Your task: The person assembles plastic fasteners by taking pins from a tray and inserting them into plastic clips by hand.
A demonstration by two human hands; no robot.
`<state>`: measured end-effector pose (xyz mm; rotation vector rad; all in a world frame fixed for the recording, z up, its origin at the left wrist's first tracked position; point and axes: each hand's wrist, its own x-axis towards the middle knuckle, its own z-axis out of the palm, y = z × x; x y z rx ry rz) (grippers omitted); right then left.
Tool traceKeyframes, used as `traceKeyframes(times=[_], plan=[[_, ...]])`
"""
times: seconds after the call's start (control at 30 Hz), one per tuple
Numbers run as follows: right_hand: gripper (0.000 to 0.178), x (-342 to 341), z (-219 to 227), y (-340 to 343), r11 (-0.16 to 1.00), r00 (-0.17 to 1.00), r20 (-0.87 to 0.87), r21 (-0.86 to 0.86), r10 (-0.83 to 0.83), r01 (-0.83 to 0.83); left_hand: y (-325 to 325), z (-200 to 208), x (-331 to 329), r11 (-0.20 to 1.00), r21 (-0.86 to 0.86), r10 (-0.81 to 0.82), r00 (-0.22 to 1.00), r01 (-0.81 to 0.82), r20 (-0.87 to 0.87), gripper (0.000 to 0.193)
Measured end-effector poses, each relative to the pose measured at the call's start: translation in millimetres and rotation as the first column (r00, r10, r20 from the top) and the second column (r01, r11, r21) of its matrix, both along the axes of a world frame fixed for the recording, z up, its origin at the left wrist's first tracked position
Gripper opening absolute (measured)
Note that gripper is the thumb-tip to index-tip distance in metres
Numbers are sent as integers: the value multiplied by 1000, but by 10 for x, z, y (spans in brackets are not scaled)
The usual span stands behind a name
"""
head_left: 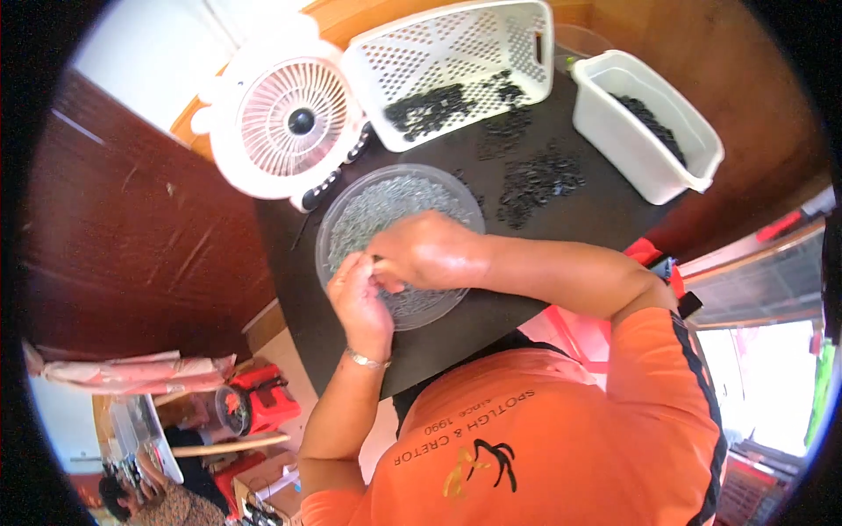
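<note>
My left hand point(358, 302) and my right hand point(431, 250) meet over a round clear plastic tub point(478, 210). Inside the tub lie many small grey metal pieces point(386, 200), which look like screws or pins. Both hands are closed, fingertips pressed together near the tub's left side. A tiny dark piece seems to show between them, but it is too small and covered to name. Beyond the tub, small black parts point(539, 180) are spread loose on the dark table point(605, 197).
A white perforated basket point(447, 53) holding black parts is tipped toward me at the back. To its right stands a white bin point(614, 145) with more black parts. A white fan point(294, 123) stands at the back left. Another person point(171, 504) is at the lower left.
</note>
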<state>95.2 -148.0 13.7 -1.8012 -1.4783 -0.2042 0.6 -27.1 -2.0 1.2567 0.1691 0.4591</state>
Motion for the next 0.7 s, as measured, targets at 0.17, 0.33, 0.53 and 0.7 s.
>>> traceKeyframes(times=[0.17,0.33,0.53,0.7], plan=[[10,32,124,-103,999,999,-39,38,-27,29,-28,6,-2,999,45,5,999,-2,-51,24],[24,462,662,-957,843,771,345,176,-536,508,80,48,-6,990,141,8,998,0,-61,23],[29,966,996,-2139,276,91,399,434,-912,858,102,72,51,988,155,10,999,-2,-52,24],[21,851,676,-1716,592,597,-20,101,-802,800,148,33,62,987,160,7,999,1,-52,24]])
